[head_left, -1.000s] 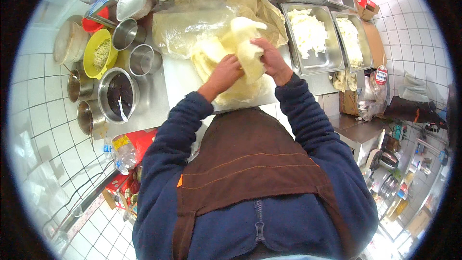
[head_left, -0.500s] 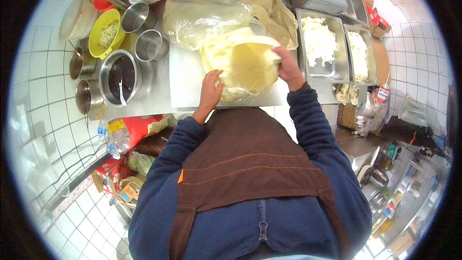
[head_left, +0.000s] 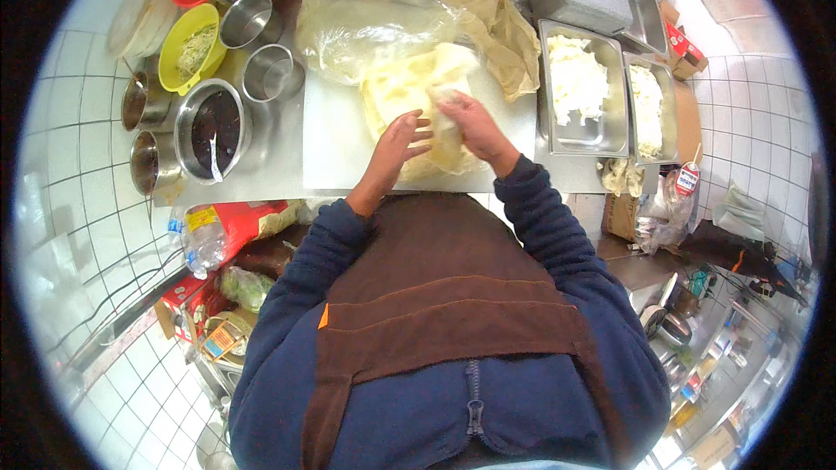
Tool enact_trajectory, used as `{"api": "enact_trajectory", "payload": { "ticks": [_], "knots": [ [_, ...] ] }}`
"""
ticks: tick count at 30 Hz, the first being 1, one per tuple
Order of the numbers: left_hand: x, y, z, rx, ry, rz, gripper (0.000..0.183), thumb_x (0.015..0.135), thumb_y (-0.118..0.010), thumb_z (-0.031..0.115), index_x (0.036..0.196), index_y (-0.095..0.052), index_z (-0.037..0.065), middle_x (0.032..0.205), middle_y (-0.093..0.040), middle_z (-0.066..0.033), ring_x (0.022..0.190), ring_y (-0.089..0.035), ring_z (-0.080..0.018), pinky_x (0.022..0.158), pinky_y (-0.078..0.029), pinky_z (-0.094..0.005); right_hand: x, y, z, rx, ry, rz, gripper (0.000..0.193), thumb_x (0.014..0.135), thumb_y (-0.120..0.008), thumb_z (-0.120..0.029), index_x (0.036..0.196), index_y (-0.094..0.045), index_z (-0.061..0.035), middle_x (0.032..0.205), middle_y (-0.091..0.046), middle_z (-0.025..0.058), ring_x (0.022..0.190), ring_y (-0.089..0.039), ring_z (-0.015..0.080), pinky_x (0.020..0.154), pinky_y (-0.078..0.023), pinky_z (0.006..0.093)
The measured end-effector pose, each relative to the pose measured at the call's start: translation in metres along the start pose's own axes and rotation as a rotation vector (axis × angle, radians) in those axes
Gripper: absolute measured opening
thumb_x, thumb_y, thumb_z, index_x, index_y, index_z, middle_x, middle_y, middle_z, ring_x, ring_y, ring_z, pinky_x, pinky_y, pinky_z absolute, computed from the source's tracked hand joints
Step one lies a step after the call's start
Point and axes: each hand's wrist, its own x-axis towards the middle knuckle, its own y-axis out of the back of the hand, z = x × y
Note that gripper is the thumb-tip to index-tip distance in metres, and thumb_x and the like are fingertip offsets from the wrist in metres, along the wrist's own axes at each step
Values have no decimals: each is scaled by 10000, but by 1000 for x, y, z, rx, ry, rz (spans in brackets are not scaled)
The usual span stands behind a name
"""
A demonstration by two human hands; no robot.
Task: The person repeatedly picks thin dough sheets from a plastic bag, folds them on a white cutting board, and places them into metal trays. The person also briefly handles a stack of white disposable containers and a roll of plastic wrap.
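A stack of pale yellow, thin dough sheets (head_left: 392,87) lies on a white cutting board (head_left: 335,144) in front of me, with clear plastic under its near edge. My right hand (head_left: 477,129) pinches the right edge of the top dough sheet, which is folded over toward the left. Over the stack's near left part hovers my left hand (head_left: 399,150), its fingers apart and nothing in them. Whether its fingertips touch the sheet is hard to see.
Clear plastic wrap (head_left: 366,30) and a tan cloth (head_left: 501,43) lie behind the stack. On the right are metal trays of white food (head_left: 629,126). To the left stand a bowl of dark sauce (head_left: 248,135), metal pots (head_left: 270,78) and a yellow colander (head_left: 170,65).
My right hand has moved left and carried the top sheet's right edge over the stack. My left hand has shifted slightly right, and its fingers have spread.
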Motion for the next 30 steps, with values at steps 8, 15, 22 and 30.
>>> {"api": "enact_trajectory", "payload": {
  "ticks": [8,15,22,30],
  "knots": [
    [8,17,-25,19,156,167,390,1014,-578,363,1253,-545,57,1081,-588,-22,892,-571,-123,744,-494,-307,18,-11,38,-487,-142,4,350,1068,-498,-255,1265,-661,-15,974,-656,-12,839,-550,71,766,-469,249],
    [23,18,-39,96,6,222,228,1000,-566,245,1135,-613,67,870,-603,28,741,-552,-83,610,-420,-243,19,10,19,-370,62,46,345,1050,-517,-282,1179,-705,-24,751,-558,-23,662,-517,76,633,-474,255],
    [21,36,-45,-133,48,251,235,1007,-543,236,1147,-612,61,975,-652,1,830,-615,-113,694,-499,-268,0,97,-18,-245,147,488,312,1045,-533,-305,1058,-692,-37,773,-571,-41,679,-509,67,624,-432,243],
    [22,45,-49,-118,-33,221,231,1012,-528,229,1091,-627,36,907,-641,12,733,-563,-66,606,-448,-242,-13,136,-66,-248,359,630,285,1042,-545,-271,1062,-685,-23,780,-588,-33,663,-507,56,604,-431,235]
  ]
}}
